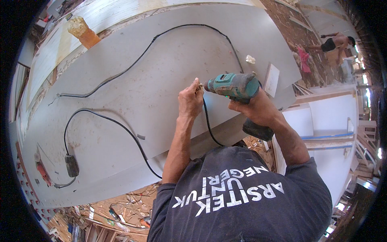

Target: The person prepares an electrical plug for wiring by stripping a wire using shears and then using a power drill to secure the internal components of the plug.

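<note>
My right hand (pixel 258 109) grips the handle of a teal and black cordless drill (pixel 231 85), its chuck pointing left. My left hand (pixel 191 100) is closed at the drill's tip, fingers pinched around something small that I cannot make out. Below the chuck, a black cable (pixel 208 121) runs down toward my body, its upper end partly hidden near the hand and drill. Another length of black cable (pixel 161 34) arcs across the grey sheet (pixel 161 72) beneath my hands, with bare wire at its left end.
At left lie a dark block on a cord (pixel 71 165) and a red tool (pixel 42 172). A bottle of orange liquid (pixel 84 34) is at far left. A white crumpled piece (pixel 250 59) and small board (pixel 272 80) lie right. A person (pixel 338 42) is farther off; scraps litter the floor.
</note>
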`<state>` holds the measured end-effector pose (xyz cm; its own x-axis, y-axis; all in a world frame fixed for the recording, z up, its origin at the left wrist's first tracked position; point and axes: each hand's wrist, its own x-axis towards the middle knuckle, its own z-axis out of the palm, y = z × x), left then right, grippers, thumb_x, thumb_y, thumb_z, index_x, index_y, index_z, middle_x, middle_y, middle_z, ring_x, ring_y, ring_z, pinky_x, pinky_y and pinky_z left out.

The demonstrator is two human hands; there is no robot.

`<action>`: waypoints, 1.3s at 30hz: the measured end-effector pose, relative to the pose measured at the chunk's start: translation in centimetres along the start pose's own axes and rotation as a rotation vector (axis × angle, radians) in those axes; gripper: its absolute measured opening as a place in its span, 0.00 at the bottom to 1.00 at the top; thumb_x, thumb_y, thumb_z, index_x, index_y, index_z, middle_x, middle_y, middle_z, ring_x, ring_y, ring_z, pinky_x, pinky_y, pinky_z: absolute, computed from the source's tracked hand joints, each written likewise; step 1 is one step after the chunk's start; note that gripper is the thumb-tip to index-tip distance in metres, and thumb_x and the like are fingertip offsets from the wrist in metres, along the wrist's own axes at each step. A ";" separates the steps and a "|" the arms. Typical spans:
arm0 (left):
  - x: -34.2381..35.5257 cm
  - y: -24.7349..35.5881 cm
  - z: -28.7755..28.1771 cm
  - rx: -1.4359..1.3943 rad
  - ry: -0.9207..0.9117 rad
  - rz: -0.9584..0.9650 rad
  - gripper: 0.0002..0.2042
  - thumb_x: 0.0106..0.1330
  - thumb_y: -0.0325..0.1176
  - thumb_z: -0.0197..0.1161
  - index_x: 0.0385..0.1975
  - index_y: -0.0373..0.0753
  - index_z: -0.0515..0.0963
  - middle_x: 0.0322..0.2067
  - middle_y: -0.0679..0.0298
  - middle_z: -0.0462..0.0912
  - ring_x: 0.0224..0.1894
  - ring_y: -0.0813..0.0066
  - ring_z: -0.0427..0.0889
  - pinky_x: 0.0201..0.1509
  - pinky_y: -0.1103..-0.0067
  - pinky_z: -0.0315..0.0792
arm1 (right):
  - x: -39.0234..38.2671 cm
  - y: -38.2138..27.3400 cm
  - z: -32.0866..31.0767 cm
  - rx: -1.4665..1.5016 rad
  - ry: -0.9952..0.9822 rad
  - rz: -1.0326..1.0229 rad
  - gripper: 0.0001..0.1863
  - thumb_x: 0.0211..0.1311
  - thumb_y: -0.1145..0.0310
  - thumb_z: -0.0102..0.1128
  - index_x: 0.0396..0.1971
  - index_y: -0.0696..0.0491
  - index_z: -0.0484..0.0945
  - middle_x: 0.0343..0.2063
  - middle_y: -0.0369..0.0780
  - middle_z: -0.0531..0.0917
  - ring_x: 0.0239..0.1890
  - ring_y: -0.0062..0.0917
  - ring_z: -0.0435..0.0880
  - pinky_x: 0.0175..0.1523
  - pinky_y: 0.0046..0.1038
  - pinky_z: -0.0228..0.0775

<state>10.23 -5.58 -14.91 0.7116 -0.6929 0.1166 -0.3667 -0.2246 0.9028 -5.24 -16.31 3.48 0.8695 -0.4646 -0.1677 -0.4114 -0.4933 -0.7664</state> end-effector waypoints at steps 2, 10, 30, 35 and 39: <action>0.2 0.0 -0.2 0.002 -0.034 0.003 0.19 0.66 0.28 0.62 0.58 0.36 0.78 0.31 0.49 0.85 0.31 0.64 0.87 0.37 0.72 0.78 | 0.1 0.1 -0.3 -0.043 -0.017 0.036 0.19 0.59 0.64 0.73 0.48 0.55 0.81 0.37 0.45 0.87 0.39 0.32 0.85 0.49 0.35 0.76; 0.5 0.0 -0.2 0.114 -0.061 0.033 0.19 0.65 0.30 0.63 0.56 0.36 0.79 0.31 0.47 0.85 0.32 0.59 0.87 0.38 0.69 0.78 | 0.6 1.0 -0.5 -0.050 0.005 -0.014 0.19 0.58 0.64 0.73 0.47 0.55 0.81 0.36 0.43 0.87 0.39 0.31 0.85 0.49 0.34 0.77; 0.1 0.4 -1.6 -0.597 -0.042 -0.354 0.24 0.69 0.29 0.65 0.64 0.30 0.72 0.40 0.58 0.86 0.39 0.74 0.85 0.42 0.77 0.80 | -0.9 2.8 -2.2 0.333 0.294 -0.005 0.17 0.63 0.70 0.70 0.50 0.58 0.80 0.40 0.38 0.85 0.32 0.19 0.81 0.40 0.24 0.76; -0.7 3.0 -1.9 -0.781 -0.092 -0.286 0.27 0.71 0.28 0.64 0.68 0.29 0.65 0.44 0.56 0.85 0.41 0.72 0.85 0.51 0.73 0.83 | 2.6 6.9 1.1 0.812 0.652 -0.110 0.16 0.67 0.71 0.66 0.52 0.58 0.79 0.42 0.38 0.85 0.32 0.15 0.79 0.40 0.22 0.76; -1.6 4.1 -2.8 -0.785 -0.063 -0.281 0.27 0.71 0.30 0.63 0.67 0.28 0.65 0.47 0.55 0.83 0.46 0.70 0.84 0.52 0.72 0.82 | 6.2 10.5 5.3 0.688 0.832 -0.234 0.16 0.68 0.70 0.66 0.53 0.58 0.78 0.41 0.37 0.85 0.35 0.18 0.82 0.43 0.23 0.77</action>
<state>9.23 -3.49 -10.25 0.6711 -0.7242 -0.1586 0.3603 0.1315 0.9235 -2.75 -20.49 -8.87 0.3443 -0.8902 0.2982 0.2034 -0.2393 -0.9494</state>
